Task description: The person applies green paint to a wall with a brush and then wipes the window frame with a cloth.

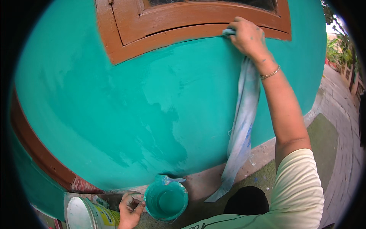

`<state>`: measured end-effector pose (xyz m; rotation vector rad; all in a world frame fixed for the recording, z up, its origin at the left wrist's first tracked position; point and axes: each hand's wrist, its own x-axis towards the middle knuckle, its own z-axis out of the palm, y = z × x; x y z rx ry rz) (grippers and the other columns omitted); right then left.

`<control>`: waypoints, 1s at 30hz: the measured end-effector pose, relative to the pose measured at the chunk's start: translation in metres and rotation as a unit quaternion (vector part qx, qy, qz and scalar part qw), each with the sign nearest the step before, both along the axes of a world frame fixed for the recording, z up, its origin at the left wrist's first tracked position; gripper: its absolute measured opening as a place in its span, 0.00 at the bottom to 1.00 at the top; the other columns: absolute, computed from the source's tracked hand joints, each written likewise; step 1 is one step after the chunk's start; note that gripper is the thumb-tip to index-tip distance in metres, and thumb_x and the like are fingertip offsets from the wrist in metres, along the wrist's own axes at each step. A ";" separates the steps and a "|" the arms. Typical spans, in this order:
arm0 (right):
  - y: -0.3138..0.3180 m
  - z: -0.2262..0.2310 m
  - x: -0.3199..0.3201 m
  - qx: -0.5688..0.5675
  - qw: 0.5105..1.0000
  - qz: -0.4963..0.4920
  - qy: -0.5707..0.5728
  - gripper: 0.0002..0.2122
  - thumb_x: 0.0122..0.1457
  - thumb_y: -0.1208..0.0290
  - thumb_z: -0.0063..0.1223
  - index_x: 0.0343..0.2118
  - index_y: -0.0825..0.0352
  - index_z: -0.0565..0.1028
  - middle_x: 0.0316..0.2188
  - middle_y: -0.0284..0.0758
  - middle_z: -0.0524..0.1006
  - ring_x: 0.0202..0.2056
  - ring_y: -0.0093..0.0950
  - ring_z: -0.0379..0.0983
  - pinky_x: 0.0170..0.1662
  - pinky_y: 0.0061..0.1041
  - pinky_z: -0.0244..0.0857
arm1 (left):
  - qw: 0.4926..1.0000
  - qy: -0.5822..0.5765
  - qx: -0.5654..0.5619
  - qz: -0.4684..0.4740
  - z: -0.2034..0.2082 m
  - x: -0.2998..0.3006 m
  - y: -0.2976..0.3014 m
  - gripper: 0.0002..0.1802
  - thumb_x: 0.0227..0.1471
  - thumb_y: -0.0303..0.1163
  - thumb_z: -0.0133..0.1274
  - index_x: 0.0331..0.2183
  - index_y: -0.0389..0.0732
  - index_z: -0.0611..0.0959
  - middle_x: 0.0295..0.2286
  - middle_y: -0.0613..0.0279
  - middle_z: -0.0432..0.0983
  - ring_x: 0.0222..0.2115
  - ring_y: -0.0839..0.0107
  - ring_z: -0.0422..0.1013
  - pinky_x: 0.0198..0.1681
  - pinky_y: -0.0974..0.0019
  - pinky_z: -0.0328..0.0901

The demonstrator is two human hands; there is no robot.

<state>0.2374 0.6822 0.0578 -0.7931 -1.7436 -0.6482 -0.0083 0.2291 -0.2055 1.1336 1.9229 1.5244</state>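
My right hand [248,36] is closed around a bunched rag [244,114] and presses it at the lower edge of the brown window frame [198,32]. The rest of the cloth, whitish with blue stains, hangs down along the teal wall [190,87]. Low in the view, my left hand [130,210] pinches the rim of a small paint bucket [186,202] with teal paint inside. A paintbrush [169,179] with teal bristles rests across the bucket's far rim. Darker, wet-looking patches spread over the wall below the window.
A white pail [82,213] with a yellow label stands left of my left hand. Brown trim [38,149] borders the wall at left. A concrete ledge [207,181] runs along the wall's foot, and a paved path [341,126] lies at right.
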 end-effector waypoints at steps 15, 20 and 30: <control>-0.001 0.006 0.005 -0.016 0.999 -0.021 -0.019 0.07 0.50 0.70 0.55 0.33 0.62 0.80 0.35 0.34 0.76 0.41 0.40 0.74 0.41 0.40 0.69 | 1.000 0.001 -0.005 0.016 0.005 -0.002 -0.010 0.10 0.49 0.14 0.53 0.37 0.30 0.78 0.40 0.58 0.67 0.32 0.73 0.72 0.37 0.68 0.73; 0.026 0.009 0.027 -0.042 0.997 -0.057 0.021 0.09 0.51 0.68 0.54 0.33 0.62 0.81 0.37 0.35 0.77 0.41 0.40 0.75 0.43 0.40 0.69 | 1.000 -0.010 0.007 0.008 0.002 -0.012 -0.012 0.10 0.49 0.14 0.53 0.36 0.31 0.78 0.40 0.58 0.66 0.33 0.73 0.72 0.36 0.67 0.73; -0.001 0.010 0.003 0.003 0.999 -0.037 -0.016 0.08 0.50 0.67 0.57 0.31 0.63 0.80 0.34 0.34 0.77 0.40 0.40 0.75 0.40 0.40 0.69 | 1.000 0.005 -0.009 0.004 0.004 -0.004 -0.004 0.09 0.49 0.15 0.54 0.36 0.31 0.78 0.40 0.59 0.66 0.33 0.73 0.72 0.36 0.67 0.73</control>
